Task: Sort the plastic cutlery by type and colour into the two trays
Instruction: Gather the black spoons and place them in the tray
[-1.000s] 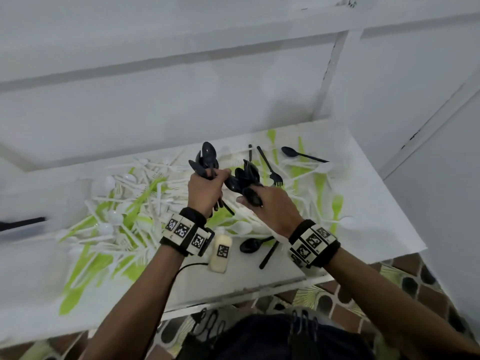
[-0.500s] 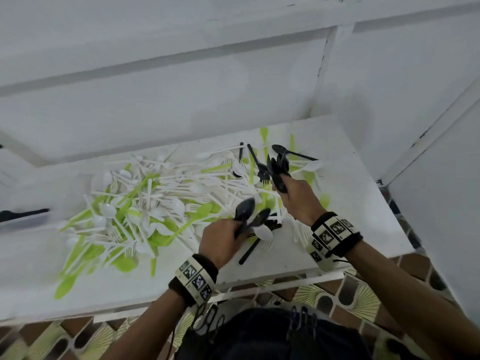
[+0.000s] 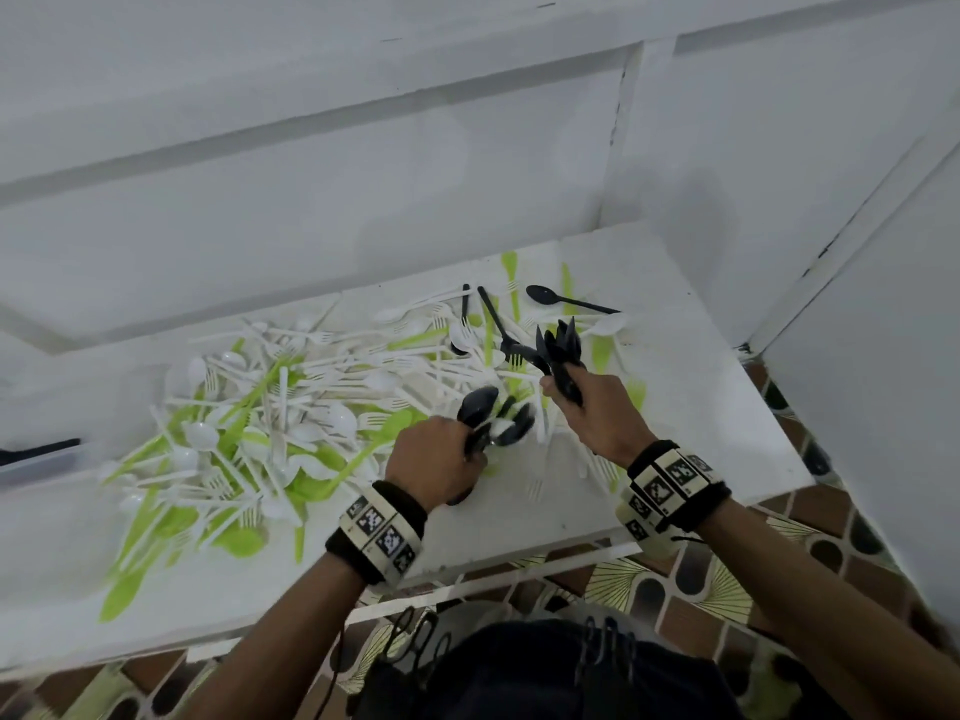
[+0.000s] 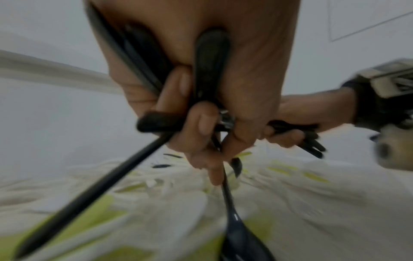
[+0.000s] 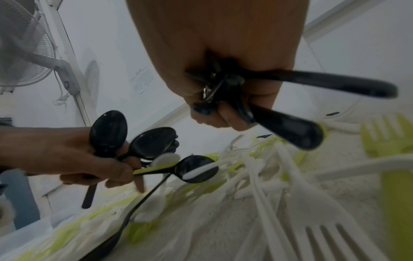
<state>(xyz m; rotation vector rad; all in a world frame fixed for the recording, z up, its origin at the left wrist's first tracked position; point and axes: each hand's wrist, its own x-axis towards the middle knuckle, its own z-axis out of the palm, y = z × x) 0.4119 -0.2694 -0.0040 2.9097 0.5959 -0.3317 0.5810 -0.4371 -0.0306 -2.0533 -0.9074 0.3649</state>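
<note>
Here, both hands are raised above the white surface (image 3: 691,407), near its right end. The left hand (image 3: 434,459) has its grip clamped around a bunch of black spoons (image 3: 493,415), bowls fanned upward. The right hand (image 3: 597,407) is clamped on a bundle of black forks (image 3: 558,345), tines up. White and green cutlery (image 3: 270,423) lies heaped across the surface; one black spoon (image 3: 543,295) rests toward the far right corner.

Likely home room: white panelled wall (image 3: 311,148), patterned floor tiles (image 3: 675,579), pedestal fan (image 5: 24,47).
</note>
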